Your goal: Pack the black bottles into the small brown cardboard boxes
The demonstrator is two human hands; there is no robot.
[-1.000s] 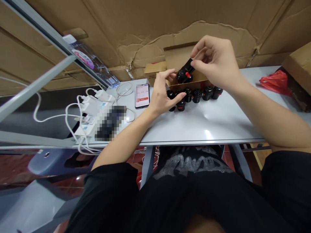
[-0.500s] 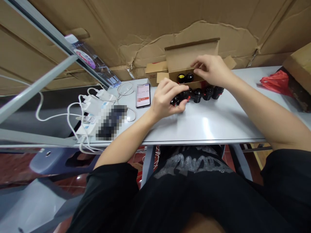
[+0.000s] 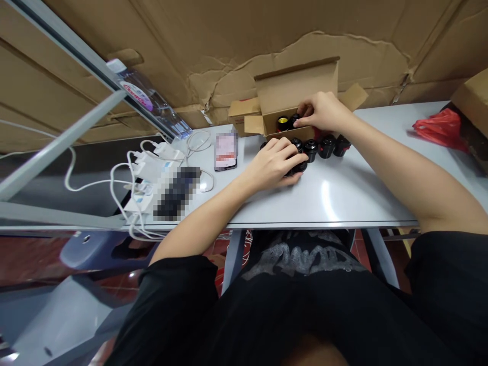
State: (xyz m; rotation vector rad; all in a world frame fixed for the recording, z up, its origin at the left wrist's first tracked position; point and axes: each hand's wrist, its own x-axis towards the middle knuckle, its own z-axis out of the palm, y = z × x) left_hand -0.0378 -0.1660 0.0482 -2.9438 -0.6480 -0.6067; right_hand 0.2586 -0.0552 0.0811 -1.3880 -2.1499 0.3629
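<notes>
My left hand [image 3: 275, 161] is closed around a black cylindrical piece [image 3: 299, 168] low over the white table, its fingers hiding most of the piece. Inside an open cardboard box [image 3: 276, 133], my right hand [image 3: 319, 113] pinches another black piece [image 3: 293, 120], mostly covered by the fingertips. Beside that one lies a black piece with a yellow inside [image 3: 282, 123]. Several more black cylinders with red bits, among them a capped black cylinder [image 3: 326, 146], stand in a row along the box's front.
A phone [image 3: 225, 151] lies left of the box. Further left are a white power strip [image 3: 137, 201] with cables, a blurred-out dark device [image 3: 177, 193] and a leaning water bottle [image 3: 152, 101]. A red plastic bag [image 3: 438, 131] and a carton [image 3: 475, 101] occupy the right end.
My right hand has lowered leftward into the box, onto a black piece. My left hand has shifted slightly right and down, with its back turned more upward, still holding its black piece.
</notes>
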